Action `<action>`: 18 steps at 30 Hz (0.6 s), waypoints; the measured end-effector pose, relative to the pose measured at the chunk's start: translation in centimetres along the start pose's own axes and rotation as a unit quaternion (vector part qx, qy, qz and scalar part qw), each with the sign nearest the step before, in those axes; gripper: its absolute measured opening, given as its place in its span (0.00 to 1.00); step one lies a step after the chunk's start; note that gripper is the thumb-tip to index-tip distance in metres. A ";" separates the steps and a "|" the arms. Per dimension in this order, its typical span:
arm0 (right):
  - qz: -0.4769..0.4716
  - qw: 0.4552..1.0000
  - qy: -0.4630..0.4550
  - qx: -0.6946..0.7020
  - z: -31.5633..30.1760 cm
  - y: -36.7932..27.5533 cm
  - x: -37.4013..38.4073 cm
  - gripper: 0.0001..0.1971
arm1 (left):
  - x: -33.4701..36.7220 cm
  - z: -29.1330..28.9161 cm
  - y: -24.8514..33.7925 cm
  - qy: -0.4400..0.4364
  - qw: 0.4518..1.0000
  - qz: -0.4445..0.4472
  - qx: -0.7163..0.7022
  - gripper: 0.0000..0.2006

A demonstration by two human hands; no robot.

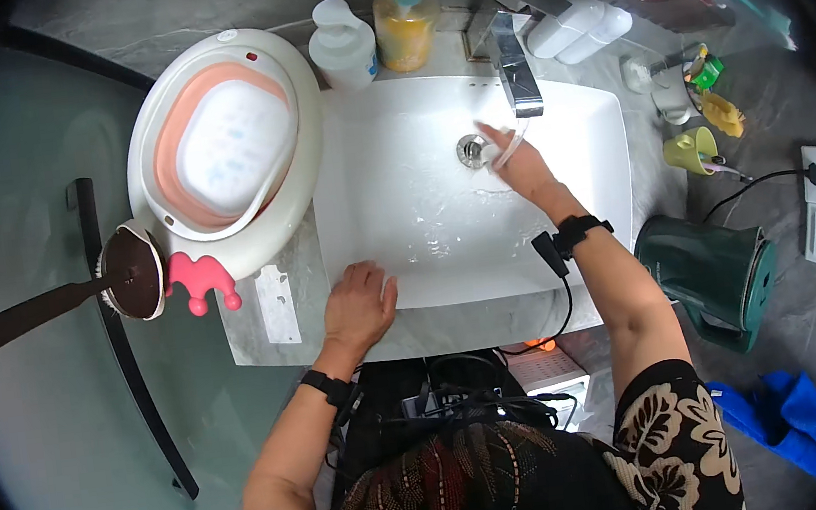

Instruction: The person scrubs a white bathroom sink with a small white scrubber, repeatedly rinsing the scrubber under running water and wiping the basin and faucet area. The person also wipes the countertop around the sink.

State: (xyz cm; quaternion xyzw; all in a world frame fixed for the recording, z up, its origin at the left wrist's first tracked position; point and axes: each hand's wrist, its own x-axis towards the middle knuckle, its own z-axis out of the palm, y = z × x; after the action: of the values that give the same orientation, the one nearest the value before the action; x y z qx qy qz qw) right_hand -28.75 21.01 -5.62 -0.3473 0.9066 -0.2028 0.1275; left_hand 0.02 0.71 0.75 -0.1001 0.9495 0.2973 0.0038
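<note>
Beneath the chrome faucet (518,71), my right hand (518,164) reaches into the white sink (388,167), close to the round metal drain (473,151). A thin stream of water runs down over its fingers, which look stretched out, with nothing visible held in them. My left hand (361,306) rests at the sink's front rim, fingers flat on it and empty. Water drops lie on the sink floor. Each wrist wears a black strap, and a cable hangs from the right one.
Left of the sink sit stacked oval basins (143,134), beside a dark brown bowl-shaped thing (134,276). A white pump bottle (342,46) and a yellow pump bottle (405,29) stand behind. A green kettle (707,271) is at right, near a yellow cup (688,152).
</note>
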 end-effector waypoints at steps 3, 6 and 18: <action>-0.126 0.989 -0.022 -0.078 0.9 -0.4 0.3 0.24 | 0.3 0.0 0.3 0.007 1.000 0.007 0.003 0.08; -0.092 0.991 -0.058 -0.082 1.0 -1.0 0.2 0.23 | 0.0 0.2 -0.1 0.020 1.000 0.008 0.001 0.08; 0.077 0.984 0.147 0.060 -1.8 5.9 -1.3 0.15 | -0.2 0.0 -0.1 0.013 1.000 0.015 0.002 0.09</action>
State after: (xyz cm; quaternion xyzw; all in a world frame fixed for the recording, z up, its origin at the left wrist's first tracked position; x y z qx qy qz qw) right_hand -31.93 26.38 -6.60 -0.2349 0.9257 -0.2950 0.0289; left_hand 0.20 0.67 0.71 -0.0901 0.9513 0.2945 -0.0129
